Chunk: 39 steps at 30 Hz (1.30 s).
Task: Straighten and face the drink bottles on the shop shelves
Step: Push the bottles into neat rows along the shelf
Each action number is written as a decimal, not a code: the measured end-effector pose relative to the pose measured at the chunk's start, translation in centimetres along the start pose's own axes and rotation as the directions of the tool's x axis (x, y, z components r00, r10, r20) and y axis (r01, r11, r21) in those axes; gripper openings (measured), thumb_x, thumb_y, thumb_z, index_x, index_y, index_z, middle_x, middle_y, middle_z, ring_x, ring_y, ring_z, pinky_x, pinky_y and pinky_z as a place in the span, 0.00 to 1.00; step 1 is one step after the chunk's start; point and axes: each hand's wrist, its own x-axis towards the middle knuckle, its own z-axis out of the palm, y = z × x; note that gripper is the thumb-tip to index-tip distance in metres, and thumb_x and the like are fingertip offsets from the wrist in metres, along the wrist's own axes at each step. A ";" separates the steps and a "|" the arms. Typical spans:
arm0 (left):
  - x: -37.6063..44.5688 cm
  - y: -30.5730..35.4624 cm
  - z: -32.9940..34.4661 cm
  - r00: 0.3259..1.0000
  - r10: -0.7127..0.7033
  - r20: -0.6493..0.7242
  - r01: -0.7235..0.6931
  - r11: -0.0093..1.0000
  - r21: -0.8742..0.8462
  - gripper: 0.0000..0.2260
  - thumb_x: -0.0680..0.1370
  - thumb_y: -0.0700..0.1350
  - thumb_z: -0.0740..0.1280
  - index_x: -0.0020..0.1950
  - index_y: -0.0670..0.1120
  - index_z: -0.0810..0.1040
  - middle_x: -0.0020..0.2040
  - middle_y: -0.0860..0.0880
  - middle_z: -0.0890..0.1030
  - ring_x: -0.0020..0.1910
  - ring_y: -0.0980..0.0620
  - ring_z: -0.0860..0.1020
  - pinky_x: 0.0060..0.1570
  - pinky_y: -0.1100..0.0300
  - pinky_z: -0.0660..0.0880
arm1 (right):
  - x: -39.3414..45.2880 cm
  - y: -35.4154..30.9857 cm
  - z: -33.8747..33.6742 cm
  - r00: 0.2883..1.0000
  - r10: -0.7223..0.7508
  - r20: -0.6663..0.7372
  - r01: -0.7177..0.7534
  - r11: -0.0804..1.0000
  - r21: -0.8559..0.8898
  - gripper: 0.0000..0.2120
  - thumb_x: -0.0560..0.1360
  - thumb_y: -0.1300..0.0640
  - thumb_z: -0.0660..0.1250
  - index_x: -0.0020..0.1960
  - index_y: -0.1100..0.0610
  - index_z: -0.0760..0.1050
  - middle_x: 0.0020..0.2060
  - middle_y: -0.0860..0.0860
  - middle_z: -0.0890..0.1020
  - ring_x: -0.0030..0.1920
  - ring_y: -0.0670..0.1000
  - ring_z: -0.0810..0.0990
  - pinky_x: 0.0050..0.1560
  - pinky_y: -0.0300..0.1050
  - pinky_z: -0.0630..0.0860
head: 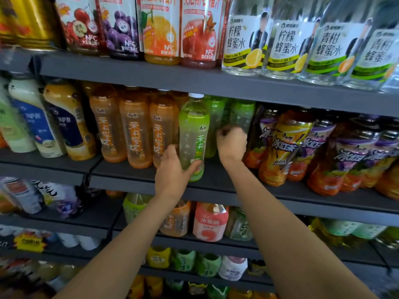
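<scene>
A green tea bottle with a white cap stands at the front of the middle shelf, its label turned to the right. My left hand grips its lower part. My right hand reaches further back, fingers curled around another green bottle behind. A third green bottle stands between them. Three orange tea bottles line up to the left, labels facing forward.
Iced tea bottles lean crowded at the right of the same shelf. Milky drink bottles stand at far left. Juice bottles and clear honey-water bottles fill the shelf above. Lower shelves hold more bottles.
</scene>
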 end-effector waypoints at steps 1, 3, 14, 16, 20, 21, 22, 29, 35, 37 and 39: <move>-0.1 0.0 0.0 1.000 0.003 -0.004 -0.003 1.000 -0.005 0.26 0.72 0.56 0.70 0.60 0.42 0.67 0.58 0.43 0.75 0.58 0.44 0.73 0.48 0.50 0.72 | 0.0 0.3 -0.5 0.999 -0.039 0.001 0.039 0.999 0.000 0.11 0.76 0.58 0.63 0.53 0.61 0.80 0.49 0.59 0.83 0.50 0.59 0.81 0.47 0.49 0.76; -0.3 0.0 0.1 1.000 0.000 -0.002 0.000 1.000 -0.010 0.27 0.72 0.57 0.70 0.61 0.41 0.67 0.58 0.43 0.75 0.59 0.44 0.73 0.48 0.50 0.72 | 0.0 0.3 -1.2 0.994 -0.098 0.047 0.099 0.995 -0.022 0.11 0.76 0.56 0.65 0.53 0.61 0.79 0.48 0.59 0.83 0.50 0.59 0.81 0.47 0.48 0.77; 0.1 0.1 -0.9 0.996 0.018 0.086 -0.024 0.997 0.070 0.25 0.73 0.57 0.68 0.61 0.42 0.66 0.59 0.44 0.75 0.58 0.43 0.74 0.48 0.51 0.72 | -0.5 -1.4 2.1 0.983 0.042 0.178 -0.035 0.998 -0.044 0.21 0.77 0.57 0.63 0.64 0.65 0.62 0.62 0.63 0.73 0.62 0.63 0.74 0.57 0.55 0.71; 0.1 0.0 -0.9 0.996 0.021 0.086 -0.027 0.998 0.064 0.25 0.73 0.57 0.68 0.61 0.42 0.66 0.59 0.44 0.75 0.58 0.43 0.74 0.48 0.51 0.72 | -0.4 -1.0 1.8 0.982 0.010 0.188 -0.003 0.999 -0.037 0.23 0.76 0.55 0.66 0.64 0.65 0.63 0.61 0.63 0.74 0.61 0.64 0.74 0.57 0.54 0.71; 0.0 -0.1 -0.8 0.997 0.043 0.068 -0.046 0.998 0.048 0.25 0.73 0.57 0.68 0.60 0.42 0.66 0.59 0.44 0.75 0.58 0.44 0.74 0.47 0.54 0.70 | 0.2 0.8 0.3 0.946 -0.036 0.323 0.030 0.999 0.024 0.22 0.71 0.52 0.72 0.58 0.63 0.70 0.53 0.62 0.80 0.52 0.61 0.80 0.51 0.52 0.78; -0.1 -0.1 -0.8 0.997 0.050 0.060 -0.053 0.998 0.042 0.25 0.73 0.57 0.68 0.60 0.42 0.67 0.58 0.44 0.75 0.58 0.44 0.74 0.48 0.54 0.70 | 0.3 1.2 -0.5 0.922 -0.038 0.385 0.003 0.996 0.090 0.15 0.70 0.55 0.73 0.52 0.60 0.73 0.49 0.61 0.81 0.44 0.58 0.83 0.45 0.51 0.80; -0.1 -0.2 -0.7 0.997 0.057 0.053 -0.059 0.998 0.034 0.25 0.73 0.57 0.68 0.60 0.41 0.67 0.58 0.43 0.75 0.58 0.44 0.74 0.47 0.54 0.71 | 0.3 1.5 -1.3 0.886 -0.031 0.463 -0.048 0.986 0.158 0.10 0.71 0.59 0.72 0.48 0.57 0.73 0.45 0.60 0.82 0.36 0.53 0.83 0.39 0.48 0.81; -0.1 -0.3 -0.5 0.998 0.055 0.042 -0.055 0.998 -0.003 0.25 0.72 0.56 0.69 0.60 0.42 0.67 0.57 0.44 0.76 0.56 0.45 0.75 0.48 0.53 0.73 | -0.7 2.7 -2.3 0.843 -0.007 0.538 -0.162 0.950 0.266 0.20 0.72 0.60 0.71 0.60 0.59 0.67 0.42 0.57 0.81 0.32 0.49 0.80 0.28 0.39 0.78; 0.0 -0.4 -0.3 0.998 0.059 0.035 -0.060 0.998 0.036 0.26 0.73 0.58 0.68 0.61 0.43 0.67 0.56 0.45 0.76 0.56 0.46 0.75 0.48 0.52 0.75 | -0.9 3.2 0.4 0.951 -0.045 0.306 -0.010 0.985 0.174 0.21 0.68 0.54 0.75 0.55 0.62 0.72 0.47 0.57 0.83 0.36 0.54 0.83 0.38 0.44 0.81; 0.0 -0.4 -0.2 0.998 0.055 0.033 -0.057 0.996 0.066 0.25 0.73 0.58 0.67 0.61 0.43 0.67 0.57 0.45 0.76 0.55 0.46 0.75 0.46 0.52 0.74 | -0.9 2.5 0.9 0.958 -0.060 0.279 0.022 0.990 0.139 0.21 0.69 0.55 0.74 0.57 0.63 0.72 0.50 0.58 0.82 0.44 0.55 0.83 0.43 0.42 0.78; -0.1 -0.3 -0.1 0.998 0.056 0.029 -0.059 0.995 0.080 0.25 0.74 0.58 0.67 0.62 0.42 0.67 0.58 0.45 0.75 0.57 0.45 0.74 0.47 0.54 0.72 | -0.9 2.0 1.3 0.966 -0.066 0.250 0.038 0.993 0.115 0.23 0.70 0.56 0.73 0.59 0.64 0.70 0.54 0.59 0.80 0.55 0.57 0.79 0.51 0.45 0.74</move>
